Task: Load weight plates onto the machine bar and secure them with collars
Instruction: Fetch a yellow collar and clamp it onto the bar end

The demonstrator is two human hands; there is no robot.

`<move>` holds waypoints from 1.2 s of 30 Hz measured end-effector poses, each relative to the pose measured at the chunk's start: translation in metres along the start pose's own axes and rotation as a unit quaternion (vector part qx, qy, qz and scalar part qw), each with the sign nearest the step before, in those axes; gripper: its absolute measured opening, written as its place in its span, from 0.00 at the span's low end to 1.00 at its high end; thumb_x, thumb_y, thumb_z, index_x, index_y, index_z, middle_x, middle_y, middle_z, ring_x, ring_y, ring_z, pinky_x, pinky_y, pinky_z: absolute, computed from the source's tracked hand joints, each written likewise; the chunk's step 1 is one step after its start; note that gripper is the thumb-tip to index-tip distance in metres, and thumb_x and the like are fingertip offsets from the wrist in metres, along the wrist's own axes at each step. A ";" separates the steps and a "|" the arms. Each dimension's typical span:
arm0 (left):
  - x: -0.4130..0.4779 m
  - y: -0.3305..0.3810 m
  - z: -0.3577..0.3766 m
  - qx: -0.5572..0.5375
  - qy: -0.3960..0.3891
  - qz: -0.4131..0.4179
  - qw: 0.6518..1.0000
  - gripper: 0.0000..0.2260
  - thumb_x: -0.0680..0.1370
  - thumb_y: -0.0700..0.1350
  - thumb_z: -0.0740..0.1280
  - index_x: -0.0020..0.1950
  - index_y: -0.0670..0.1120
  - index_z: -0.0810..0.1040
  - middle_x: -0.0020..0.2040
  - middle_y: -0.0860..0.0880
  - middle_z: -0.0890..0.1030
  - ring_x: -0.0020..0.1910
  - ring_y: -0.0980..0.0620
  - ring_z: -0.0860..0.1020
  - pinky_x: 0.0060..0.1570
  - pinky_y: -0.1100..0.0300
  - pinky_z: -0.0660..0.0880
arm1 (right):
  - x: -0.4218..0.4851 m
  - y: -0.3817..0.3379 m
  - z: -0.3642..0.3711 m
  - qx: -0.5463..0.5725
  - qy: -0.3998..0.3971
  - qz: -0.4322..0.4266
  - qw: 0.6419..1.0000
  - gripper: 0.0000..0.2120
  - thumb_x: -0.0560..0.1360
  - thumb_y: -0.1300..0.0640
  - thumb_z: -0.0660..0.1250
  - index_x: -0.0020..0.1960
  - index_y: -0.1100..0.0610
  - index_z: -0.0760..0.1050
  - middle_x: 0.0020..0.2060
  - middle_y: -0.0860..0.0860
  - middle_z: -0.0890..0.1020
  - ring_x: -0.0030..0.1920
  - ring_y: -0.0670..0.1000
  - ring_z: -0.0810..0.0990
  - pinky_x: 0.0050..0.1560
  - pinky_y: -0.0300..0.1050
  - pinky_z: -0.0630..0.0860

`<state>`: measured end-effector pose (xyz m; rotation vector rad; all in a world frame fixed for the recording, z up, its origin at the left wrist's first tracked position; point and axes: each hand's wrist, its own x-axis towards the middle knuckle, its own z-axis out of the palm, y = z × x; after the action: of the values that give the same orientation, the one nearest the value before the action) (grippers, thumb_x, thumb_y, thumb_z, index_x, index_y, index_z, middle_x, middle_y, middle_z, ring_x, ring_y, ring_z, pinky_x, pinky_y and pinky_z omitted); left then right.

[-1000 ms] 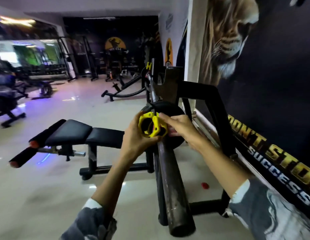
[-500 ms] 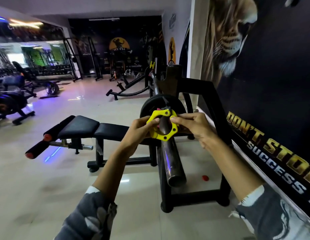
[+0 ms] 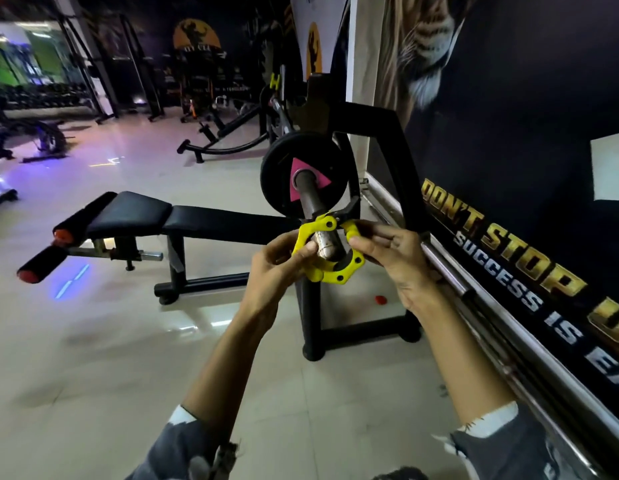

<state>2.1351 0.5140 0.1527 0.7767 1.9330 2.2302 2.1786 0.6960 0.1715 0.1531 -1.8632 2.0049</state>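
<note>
Left hand (image 3: pixel 276 261), right hand (image 3: pixel 396 263): pinching grips.

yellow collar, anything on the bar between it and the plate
Nothing visible. The yellow collar, held by the left hand and right hand, rings the tip of the bar, which is bare from there to the black plate.

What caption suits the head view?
Left hand and right hand hold a yellow collar around the bar, short of the black plate.

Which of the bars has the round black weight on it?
The dark bar: it carries the black weight plate, with the yellow collar at its tip. The shiny bar lying on the right shows none.
</note>
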 end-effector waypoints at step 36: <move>0.246 -0.088 -0.040 0.268 0.265 -0.001 0.926 0.05 0.75 0.44 0.68 0.41 0.47 0.83 0.29 0.49 0.81 0.26 0.56 0.80 0.36 0.57 0.80 | 0.254 0.159 0.009 0.036 0.058 0.070 0.995 0.17 0.76 0.65 0.63 0.65 0.66 0.70 0.55 0.55 0.78 0.54 0.53 0.77 0.42 0.39 0.81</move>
<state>1.8820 0.5901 0.1436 0.1930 2.8568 2.0669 1.8874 0.7361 0.1115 -0.0755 -1.7745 2.1260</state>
